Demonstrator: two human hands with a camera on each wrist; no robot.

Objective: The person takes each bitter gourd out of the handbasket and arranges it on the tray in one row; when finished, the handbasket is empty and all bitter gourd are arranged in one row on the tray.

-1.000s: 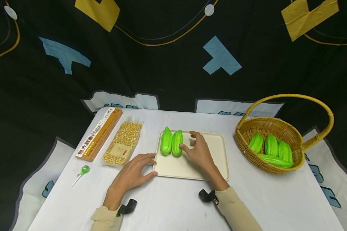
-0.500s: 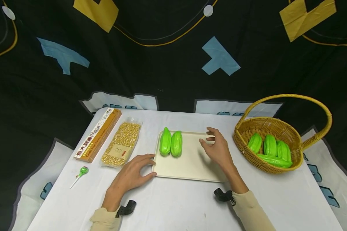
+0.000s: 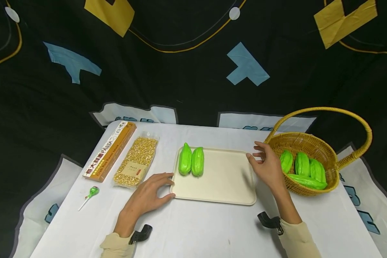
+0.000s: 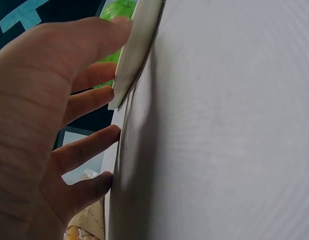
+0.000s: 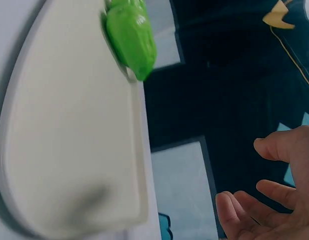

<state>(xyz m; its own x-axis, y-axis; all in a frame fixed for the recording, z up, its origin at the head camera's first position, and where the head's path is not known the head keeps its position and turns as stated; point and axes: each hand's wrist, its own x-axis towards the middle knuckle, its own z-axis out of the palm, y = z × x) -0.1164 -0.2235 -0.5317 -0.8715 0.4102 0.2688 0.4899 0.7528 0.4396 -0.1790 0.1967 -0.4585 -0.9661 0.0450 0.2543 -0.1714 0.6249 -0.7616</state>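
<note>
Holding left hand (image 3: 148, 193) and right hand (image 3: 268, 168) loose, empty, by the cream rectangular tray's (image 3: 224, 179) ends, had two long green gourds (image 3: 185, 159) on it, four apparently left in the brown wicker basket (image 3: 298, 139) rightward.

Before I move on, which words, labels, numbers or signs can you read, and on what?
"意大利面": long orange-and-white cardboard box.
"PASTA": same box.
"Crab Roe flavor sauce": same box.
Too small to read: the box's yellow line; print on the beige paper label of the clear plastic bag of yellow kernels.
Cut off, unreadable: blue marks on the backdrop's white panels.
</note>
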